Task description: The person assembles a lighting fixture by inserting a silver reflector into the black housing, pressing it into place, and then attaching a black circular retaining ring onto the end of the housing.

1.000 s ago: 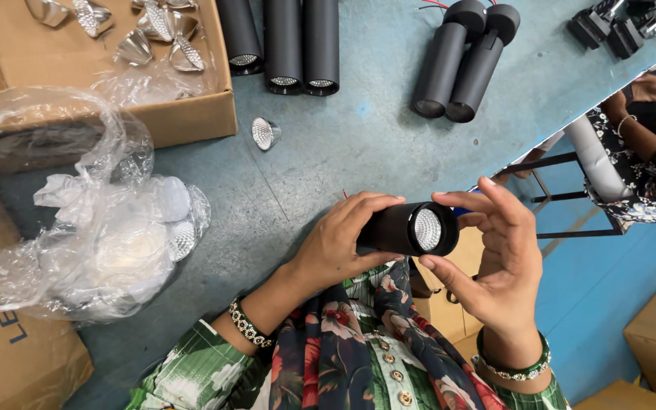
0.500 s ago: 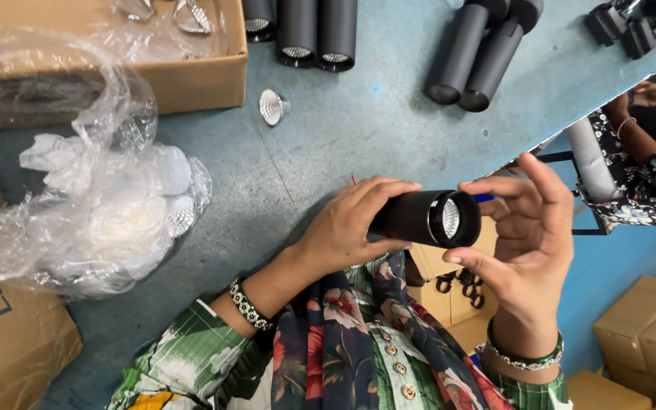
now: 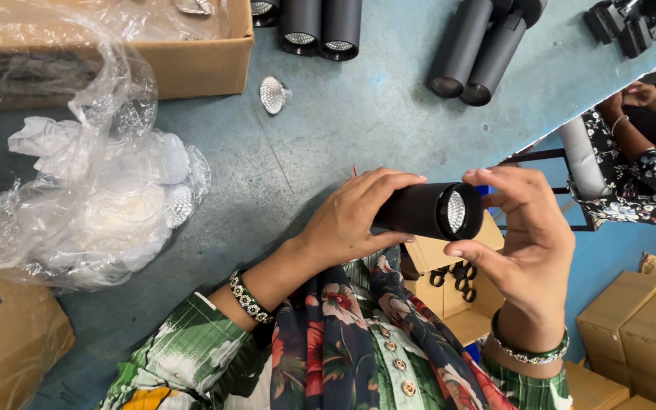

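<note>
Left hand: the left hand [image 3: 354,220] wraps around the back of a black tube lamp [image 3: 427,210], its grip closed on the barrel, fingers over the top and thumb underneath.
Right hand: the right hand [image 3: 525,243] sits at the lamp's front end, fingertips [image 3: 487,176] above the rim and thumb below it, grip closed lightly on the rim.
Lamp: it lies sideways between the two hands, held above the near edge of the blue worktop [image 3: 343,129], its ribbed silver reflector facing the right hand.
Below the grip: an open cardboard box [image 3: 449,288] with small black parts sits under the lamp, off the worktop edge.
Left of the grip: a heap of clear plastic bags [image 3: 93,197] lies on the worktop, with silver reflectors showing through.
Beyond the left hand: a loose silver reflector [image 3: 273,94] lies alone on the worktop, just beside a big cardboard box [image 3: 191,64].
Far edge: three black tube lamps [image 3: 320,26] stand in a row, open ends showing.
Far right: two more black tubes [image 3: 476,53] lie side by side, tilted.
Past the right hand: another person's arm [image 3: 647,159] in a flowered sleeve is beyond the worktop edge.
</note>
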